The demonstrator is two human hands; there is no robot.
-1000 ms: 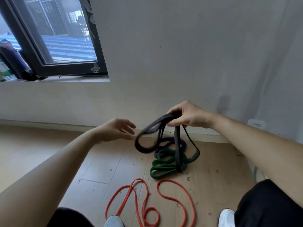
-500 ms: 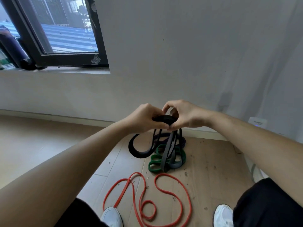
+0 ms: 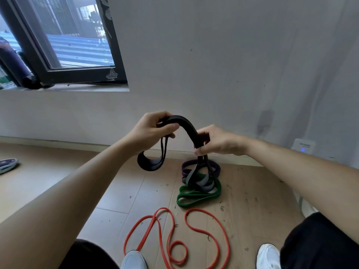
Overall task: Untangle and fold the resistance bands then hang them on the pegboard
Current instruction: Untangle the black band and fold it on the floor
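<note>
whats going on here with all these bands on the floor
A person is working on a black band, gripping it with the left hand and the right hand. Its loops hang down to a green band and a purple band piled on the floor. A red band lies loose by their shoes.

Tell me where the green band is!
In the head view, the green band lies on the floor right of centre, between the purple band and the red band.

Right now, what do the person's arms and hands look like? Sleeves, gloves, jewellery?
Left forearm and right forearm are bare to the frame edge, no sleeves in view. Left hand and right hand: no gloves, watch, wristband or visible ring.
</note>
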